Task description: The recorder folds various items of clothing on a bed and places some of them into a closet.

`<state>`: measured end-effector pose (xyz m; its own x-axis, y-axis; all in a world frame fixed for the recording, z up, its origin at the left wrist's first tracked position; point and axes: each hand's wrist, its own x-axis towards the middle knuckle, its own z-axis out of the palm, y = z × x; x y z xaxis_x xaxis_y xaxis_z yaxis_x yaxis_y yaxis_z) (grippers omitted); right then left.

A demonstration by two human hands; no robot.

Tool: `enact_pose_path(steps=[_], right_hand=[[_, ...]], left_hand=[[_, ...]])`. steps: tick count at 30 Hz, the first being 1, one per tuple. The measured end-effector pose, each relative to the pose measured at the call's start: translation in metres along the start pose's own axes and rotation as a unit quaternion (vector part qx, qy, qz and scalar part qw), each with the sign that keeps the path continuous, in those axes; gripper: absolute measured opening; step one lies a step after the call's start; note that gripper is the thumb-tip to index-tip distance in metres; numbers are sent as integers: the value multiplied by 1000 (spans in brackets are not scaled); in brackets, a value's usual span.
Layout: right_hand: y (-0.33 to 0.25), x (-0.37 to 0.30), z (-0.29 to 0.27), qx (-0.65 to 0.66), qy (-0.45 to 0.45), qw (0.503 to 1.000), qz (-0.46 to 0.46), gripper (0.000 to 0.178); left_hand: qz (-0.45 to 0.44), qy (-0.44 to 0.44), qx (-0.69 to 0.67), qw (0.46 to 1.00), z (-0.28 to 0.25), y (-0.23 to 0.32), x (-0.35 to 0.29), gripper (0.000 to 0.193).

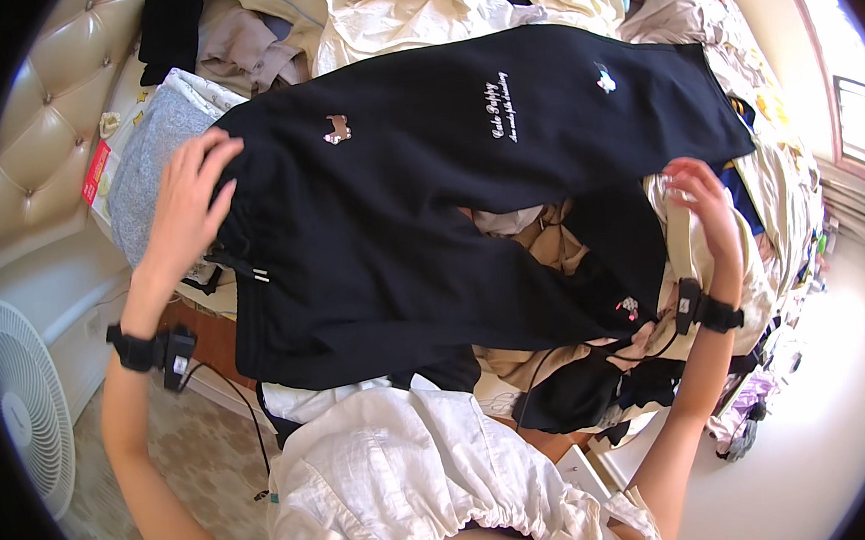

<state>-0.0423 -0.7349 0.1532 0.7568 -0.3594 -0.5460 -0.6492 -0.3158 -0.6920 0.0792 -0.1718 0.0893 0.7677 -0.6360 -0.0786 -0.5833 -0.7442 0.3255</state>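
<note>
Left hand (186, 192) is resting at black trousers' (378, 214) waistband, fingers loose; right hand (707, 201) is sitting beside one leg, fingers loosely curled, contact unclear.

The trousers (389, 223) are black, printed with white lettering (494, 108), a brown-and-white dog motif (339, 127) and a pale blue and white motif (606, 79). The drawstring tips (262, 279) are white. The bunched cloth (141, 190) at the left is heathered grey-blue. The person's top (387, 474) is plain white. The headboard (59, 95) is glossy tan, in a buttoned diamond pattern; the fan (25, 399), white; the floor (155, 460), mottled beige and brown.
</note>
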Motion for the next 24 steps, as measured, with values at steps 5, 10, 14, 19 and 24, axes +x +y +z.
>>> enact_pose_path(steps=[5,10,14,19,24], right_hand=[[62,-41,38,-202,9,973,-113,47],[79,-66,64,-234,90,962,-104,44],[86,-87,37,-265,132,954,-53,30],[108,-144,-21,132,377,909,-114,32],[232,-190,-74,330,428,841,-34,33]], left_hand=[[86,-120,117,982,-2,16,-87,62],[132,-193,66,970,27,30,-140,77],[172,-189,87,963,42,39,-140,73],[254,-246,58,934,42,38,-149,81],[262,-195,12,945,53,27,-156,91]])
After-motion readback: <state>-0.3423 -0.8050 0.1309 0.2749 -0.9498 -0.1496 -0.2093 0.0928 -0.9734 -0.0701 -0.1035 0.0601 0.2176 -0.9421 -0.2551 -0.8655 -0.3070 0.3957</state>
